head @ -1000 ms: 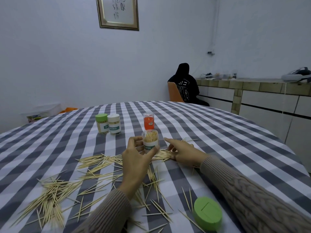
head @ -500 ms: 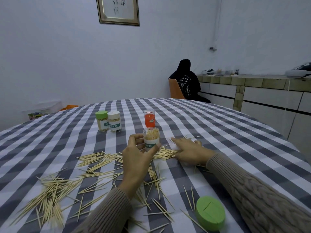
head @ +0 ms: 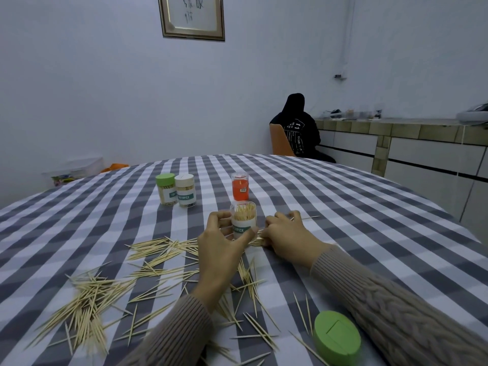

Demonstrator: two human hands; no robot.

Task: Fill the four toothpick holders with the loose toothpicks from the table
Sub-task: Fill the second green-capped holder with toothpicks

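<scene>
The left hand is curling round the open toothpick holder, thumb pressing its near side by the label and fingers wrapping the far side, keeping it upright on the checked tablecloth near the middle of the table. The holder is standing without a lid, clear-walled with a white and teal label, and it is packed with toothpicks standing on end, their tips showing at the mouth. The right hand is lying just to the right of the holder, palm down, its fingers bending over a small bundle of toothpicks on the cloth; whether it is actually pinching them or only pressing on them is not showing clearly. Behind the held holder an orange holder is standing upright, and further left a green-lidded holder and a white-lidded holder are standing side by side, touching, both capped and filled. Loose toothpicks are lying scattered across the near left of the cloth, thickest in a heap toward the left edge, with thinner strays running under the left wrist and toward the right forearm. A green lid is lying on the cloth at the near right, beside the right sleeve.
</scene>
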